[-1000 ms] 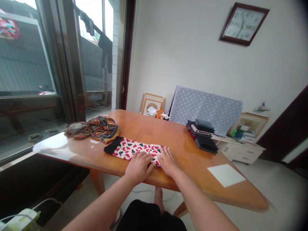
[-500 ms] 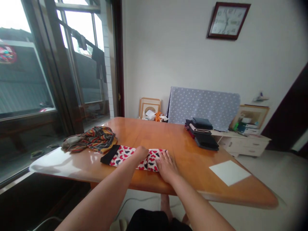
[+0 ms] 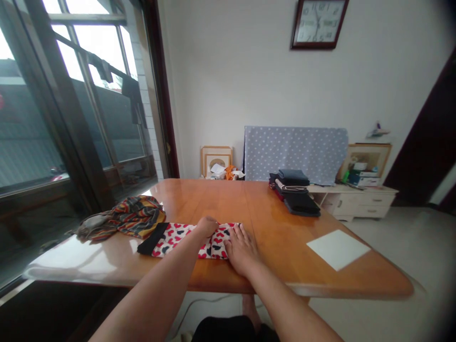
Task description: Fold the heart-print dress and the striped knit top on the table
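A folded cloth garment (image 3: 174, 239), white with red and black hearts and a black band at its left end, lies flat near the table's front edge. My left hand (image 3: 207, 227) is closed over the middle of it, fingers curled down at a fold; whether it pinches the fabric is hidden. Spread on the cloth's right end is my right hand (image 3: 242, 247), palm down, fingers apart. To the left lies a crumpled striped garment (image 3: 137, 216) in orange, yellow and grey.
The wooden table (image 3: 221, 199) carries a stack of dark folded clothes (image 3: 290, 190) at its back right. A white sheet (image 3: 338, 249) lies at the right. Behind stand a polka-dot cloth cover (image 3: 295, 152) and a white cabinet (image 3: 359, 202).
The view has turned and shifted slightly, so the table and cloth appear a little further left. Both hands keep about the same places on the heart-patterned cloth.
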A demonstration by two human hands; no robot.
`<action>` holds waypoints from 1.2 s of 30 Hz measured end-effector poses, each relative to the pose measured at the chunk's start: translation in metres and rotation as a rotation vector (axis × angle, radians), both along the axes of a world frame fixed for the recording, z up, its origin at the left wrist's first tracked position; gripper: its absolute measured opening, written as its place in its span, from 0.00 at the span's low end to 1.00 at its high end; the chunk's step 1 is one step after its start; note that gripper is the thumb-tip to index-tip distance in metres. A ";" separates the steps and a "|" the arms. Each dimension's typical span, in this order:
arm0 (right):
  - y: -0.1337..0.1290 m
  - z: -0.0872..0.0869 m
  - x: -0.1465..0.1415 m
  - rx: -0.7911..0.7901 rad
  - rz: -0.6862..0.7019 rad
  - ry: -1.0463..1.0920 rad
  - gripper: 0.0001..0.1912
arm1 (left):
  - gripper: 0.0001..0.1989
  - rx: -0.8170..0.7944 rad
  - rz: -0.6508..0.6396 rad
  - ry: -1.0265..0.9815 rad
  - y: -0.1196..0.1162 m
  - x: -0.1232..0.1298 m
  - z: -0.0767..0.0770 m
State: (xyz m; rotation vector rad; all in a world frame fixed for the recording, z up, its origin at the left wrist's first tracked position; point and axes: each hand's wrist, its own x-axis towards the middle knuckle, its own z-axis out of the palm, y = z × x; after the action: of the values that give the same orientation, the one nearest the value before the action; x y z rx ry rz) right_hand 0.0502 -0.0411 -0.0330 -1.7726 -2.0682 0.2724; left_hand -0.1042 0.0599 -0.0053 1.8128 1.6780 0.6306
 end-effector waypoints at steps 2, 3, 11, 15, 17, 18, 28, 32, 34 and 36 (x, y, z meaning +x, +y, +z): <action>0.000 0.000 0.000 -0.005 -0.003 0.004 0.35 | 0.15 0.065 0.056 0.031 -0.004 0.000 0.001; 0.000 -0.001 0.001 -0.005 -0.005 0.007 0.35 | 0.15 0.104 0.085 0.040 -0.008 -0.001 0.002; 0.002 -0.003 0.000 -0.001 -0.012 -0.004 0.34 | 0.21 0.554 -0.216 0.338 -0.055 -0.012 -0.025; 0.001 -0.002 0.002 0.010 -0.021 -0.016 0.33 | 0.25 0.493 -0.330 0.504 -0.061 -0.018 -0.040; 0.001 -0.001 0.003 0.014 -0.025 -0.017 0.32 | 0.25 0.475 -0.314 0.521 -0.061 -0.018 -0.040; 0.001 -0.001 0.004 0.013 -0.029 -0.020 0.32 | 0.25 0.468 -0.300 0.522 -0.061 -0.017 -0.038; 0.005 -0.007 0.005 -0.004 -0.042 -0.068 0.33 | 0.26 0.402 -0.267 0.477 -0.073 -0.011 -0.026; 0.008 -0.010 0.008 0.001 -0.037 -0.078 0.33 | 0.27 0.457 -0.162 0.400 -0.074 -0.037 -0.026; 0.008 -0.012 0.008 0.003 -0.034 -0.081 0.34 | 0.25 0.503 -0.052 0.394 -0.074 -0.065 -0.021; 0.009 -0.014 0.008 0.011 -0.037 -0.077 0.33 | 0.22 0.536 0.098 0.405 -0.076 -0.100 -0.013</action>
State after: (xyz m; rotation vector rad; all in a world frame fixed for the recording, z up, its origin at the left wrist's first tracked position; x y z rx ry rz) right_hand 0.0586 -0.0318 -0.0475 -1.8399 -2.0831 0.1848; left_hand -0.2042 -0.0164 -0.0179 2.3690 2.0052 0.8622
